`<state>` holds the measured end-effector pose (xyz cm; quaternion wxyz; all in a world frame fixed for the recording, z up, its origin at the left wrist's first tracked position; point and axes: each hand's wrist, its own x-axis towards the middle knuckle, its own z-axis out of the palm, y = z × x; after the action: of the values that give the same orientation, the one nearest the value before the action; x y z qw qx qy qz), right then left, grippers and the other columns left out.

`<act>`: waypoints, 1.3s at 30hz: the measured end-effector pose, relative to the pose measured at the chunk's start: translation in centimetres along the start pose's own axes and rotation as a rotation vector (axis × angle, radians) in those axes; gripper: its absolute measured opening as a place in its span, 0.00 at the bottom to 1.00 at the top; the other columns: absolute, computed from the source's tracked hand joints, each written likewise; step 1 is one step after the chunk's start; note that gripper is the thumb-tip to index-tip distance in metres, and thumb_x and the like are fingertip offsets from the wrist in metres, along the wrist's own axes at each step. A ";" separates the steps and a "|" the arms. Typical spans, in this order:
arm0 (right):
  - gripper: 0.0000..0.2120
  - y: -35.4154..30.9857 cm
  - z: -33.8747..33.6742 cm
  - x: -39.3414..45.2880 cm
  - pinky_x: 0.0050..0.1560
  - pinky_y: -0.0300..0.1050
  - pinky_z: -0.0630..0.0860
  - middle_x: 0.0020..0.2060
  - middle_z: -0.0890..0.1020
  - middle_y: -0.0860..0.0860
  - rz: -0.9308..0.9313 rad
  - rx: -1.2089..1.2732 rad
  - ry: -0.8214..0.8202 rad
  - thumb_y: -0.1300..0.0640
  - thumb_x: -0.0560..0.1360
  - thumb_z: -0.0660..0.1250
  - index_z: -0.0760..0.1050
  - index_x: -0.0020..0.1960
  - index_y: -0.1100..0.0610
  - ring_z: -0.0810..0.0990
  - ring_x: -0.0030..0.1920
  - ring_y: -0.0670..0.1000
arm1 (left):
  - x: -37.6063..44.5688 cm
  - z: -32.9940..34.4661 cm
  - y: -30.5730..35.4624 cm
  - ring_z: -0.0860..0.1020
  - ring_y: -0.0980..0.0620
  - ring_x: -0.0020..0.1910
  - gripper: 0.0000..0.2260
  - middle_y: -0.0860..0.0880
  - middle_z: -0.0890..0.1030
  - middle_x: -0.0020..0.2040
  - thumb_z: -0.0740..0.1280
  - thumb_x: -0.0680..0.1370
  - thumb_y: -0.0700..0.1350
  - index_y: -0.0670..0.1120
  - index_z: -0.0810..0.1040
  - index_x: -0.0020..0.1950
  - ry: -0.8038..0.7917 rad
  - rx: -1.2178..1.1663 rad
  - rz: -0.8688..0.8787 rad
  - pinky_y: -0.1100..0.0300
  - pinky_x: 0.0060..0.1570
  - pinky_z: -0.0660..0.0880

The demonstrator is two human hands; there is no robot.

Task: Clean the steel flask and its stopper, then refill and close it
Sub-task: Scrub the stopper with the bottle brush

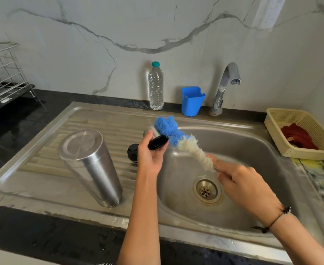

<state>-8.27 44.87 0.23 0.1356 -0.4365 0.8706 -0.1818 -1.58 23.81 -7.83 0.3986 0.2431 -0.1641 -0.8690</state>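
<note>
- Standing inverted at left of centre: steel flask (pixel 91 167), mouth down on the ribbed drainboard of the sink (pixel 42 190), its flat base facing up.
- Black stopper (pixel 132 152): on the drainboard just right of the flask, partly hidden behind the left hand.
- Left hand (pixel 151 155), centre of frame: fingers curled round a steel cup-lid (pixel 156 139) with a black inner rim, held tilted over the edge of the basin.
- Right hand (pixel 242 181), lower right of centre: pinching the handle end of a bottle brush (pixel 184 143); cream bristles near the hand, blue bristles at the tip, the blue part touching the lid.
- Drain (pixel 206 190): in the basin floor, below the right hand.
- Water bottle (pixel 155 87), teal cap: upright against the wall, upper centre.
- Blue holder (pixel 192 101): just right of the bottle, beside the tap (pixel 224 87).
- Cream basket (pixel 299 136), right edge: holds something red.
- Wire dish rack (pixel 4 77): upper left.
- Dark cord bracelet (pixel 277 219): on the right wrist.
</note>
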 end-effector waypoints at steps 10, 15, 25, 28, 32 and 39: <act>0.22 0.3 0.1 -1.7 0.46 0.50 0.77 0.47 0.80 0.49 0.087 -0.145 0.003 0.52 0.79 0.52 0.58 0.68 0.32 0.79 0.49 0.56 | 0.2 0.3 -0.9 0.79 0.44 0.54 0.06 0.41 0.80 0.53 0.64 0.78 0.42 0.42 0.77 0.52 0.019 -0.022 -0.002 0.50 0.56 0.77; 0.23 0.6 -1.0 -0.2 0.45 0.51 0.77 0.47 0.80 0.50 0.068 -0.129 0.050 0.52 0.80 0.52 0.57 0.69 0.30 0.79 0.49 0.57 | -0.7 1.3 -2.4 0.79 0.42 0.55 0.11 0.40 0.80 0.51 0.63 0.79 0.43 0.40 0.75 0.59 0.016 -0.020 -0.060 0.48 0.62 0.73; 0.24 0.7 -0.7 -1.0 0.44 0.50 0.75 0.49 0.80 0.49 0.062 -0.120 0.028 0.52 0.79 0.51 0.53 0.68 0.28 0.78 0.50 0.57 | -0.1 0.5 -2.1 0.77 0.43 0.61 0.18 0.40 0.79 0.60 0.66 0.76 0.52 0.42 0.76 0.61 0.011 -0.015 -0.046 0.48 0.65 0.71; 0.23 0.9 -1.2 -1.3 0.41 0.48 0.75 0.47 0.81 0.49 0.057 -0.118 0.066 0.51 0.79 0.52 0.55 0.68 0.28 0.78 0.49 0.57 | 0.0 0.1 -1.7 0.78 0.44 0.60 0.23 0.40 0.78 0.61 0.68 0.74 0.51 0.41 0.73 0.65 0.009 -0.023 -0.025 0.50 0.60 0.74; 0.24 0.3 -1.2 -1.8 0.42 0.48 0.74 0.48 0.80 0.47 0.052 -0.143 0.047 0.51 0.80 0.50 0.51 0.68 0.27 0.78 0.50 0.56 | -0.1 0.1 -1.4 0.80 0.44 0.53 0.16 0.41 0.80 0.54 0.67 0.76 0.47 0.41 0.73 0.61 0.005 -0.021 -0.017 0.50 0.55 0.76; 0.25 -0.1 -1.2 -1.1 0.42 0.48 0.75 0.46 0.79 0.47 0.045 -0.150 0.034 0.52 0.80 0.50 0.51 0.69 0.28 0.78 0.48 0.56 | -0.8 0.2 -1.4 0.79 0.42 0.55 0.14 0.40 0.80 0.55 0.62 0.79 0.47 0.42 0.75 0.61 0.025 -0.092 -0.043 0.49 0.52 0.76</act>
<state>-8.07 45.91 1.43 0.0920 -0.4227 0.8935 -0.1204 -2.15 25.31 -8.10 0.3924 0.2388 -0.1136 -0.8810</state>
